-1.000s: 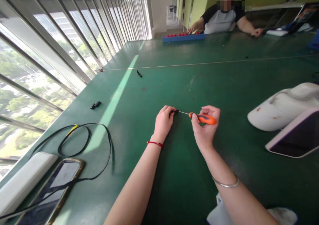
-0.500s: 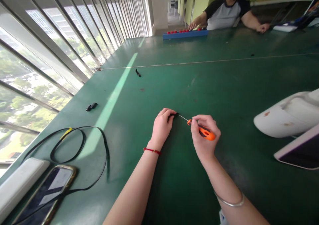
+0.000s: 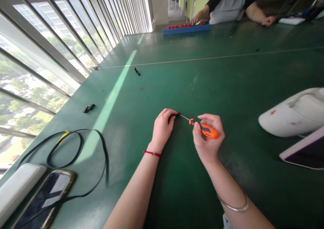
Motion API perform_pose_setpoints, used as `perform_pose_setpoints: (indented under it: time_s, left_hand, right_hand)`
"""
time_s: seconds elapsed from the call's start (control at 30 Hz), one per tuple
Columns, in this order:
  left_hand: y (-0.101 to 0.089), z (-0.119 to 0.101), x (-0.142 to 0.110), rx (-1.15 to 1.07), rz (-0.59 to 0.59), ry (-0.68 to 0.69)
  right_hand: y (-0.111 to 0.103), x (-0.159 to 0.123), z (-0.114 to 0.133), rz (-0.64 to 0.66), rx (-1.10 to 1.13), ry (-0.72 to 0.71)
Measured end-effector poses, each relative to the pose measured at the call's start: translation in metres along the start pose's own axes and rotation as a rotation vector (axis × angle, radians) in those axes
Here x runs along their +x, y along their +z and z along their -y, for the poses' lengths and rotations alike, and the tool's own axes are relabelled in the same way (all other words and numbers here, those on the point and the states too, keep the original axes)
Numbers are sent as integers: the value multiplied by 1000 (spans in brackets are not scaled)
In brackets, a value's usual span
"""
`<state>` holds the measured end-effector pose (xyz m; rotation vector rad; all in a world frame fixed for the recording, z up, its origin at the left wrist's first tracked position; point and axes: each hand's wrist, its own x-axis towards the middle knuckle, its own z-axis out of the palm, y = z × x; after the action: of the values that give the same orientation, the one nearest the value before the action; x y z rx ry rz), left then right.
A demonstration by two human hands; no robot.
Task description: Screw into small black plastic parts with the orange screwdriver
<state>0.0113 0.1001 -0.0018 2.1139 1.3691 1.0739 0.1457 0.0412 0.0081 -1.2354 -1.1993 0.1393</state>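
My left hand (image 3: 162, 125) pinches a small black part (image 3: 174, 115) close to the green tabletop; its exact kind is too small to make out, and my fingers cover some of it. In my right hand (image 3: 208, 139) lies a screwdriver (image 3: 209, 131) with an orange and dark grey handle, held between thumb and fingers. Its thin metal shaft points left, and the tip meets the right end of the black part.
Two more small black parts, one (image 3: 89, 108) at left and one (image 3: 137, 71) farther back, lie on the table (image 3: 162, 83). A phone (image 3: 59, 185), white block (image 3: 22, 192) and black cable (image 3: 105, 154) sit lower left. A white device (image 3: 286, 117) stands right. Across sits a person (image 3: 227, 9) near a blue rack (image 3: 186, 29).
The screwdriver's handle has tilted lower and turned in my right hand's fingers, while its tip stays at the black part. My left hand keeps its pinch. The camera view has shifted slightly.
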Motion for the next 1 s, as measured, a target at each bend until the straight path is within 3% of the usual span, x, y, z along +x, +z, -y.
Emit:
perform_pose_setpoints:
  time_s: [0.1, 0.3, 0.47, 0.67, 0.87, 1.0]
  left_hand:
    - [0, 0, 0, -9, -1, 7]
    - [-1, 0, 0, 2, 1, 11]
    - [0, 0, 0, -1, -2, 15]
    - [0, 1, 0, 15, 5, 5]
    - [0, 0, 0, 6, 4, 5]
    - [0, 0, 0, 3, 3, 5]
  right_hand:
    - [1, 1, -1, -59, 66, -57]
    - [2, -2, 1, 34, -60, 58]
    - [3, -1, -1, -39, 19, -12]
    - [2, 1, 5, 52, -118, 13]
    - [4, -1, -1, -20, -10, -12]
    - [2, 0, -1, 10, -60, 45]
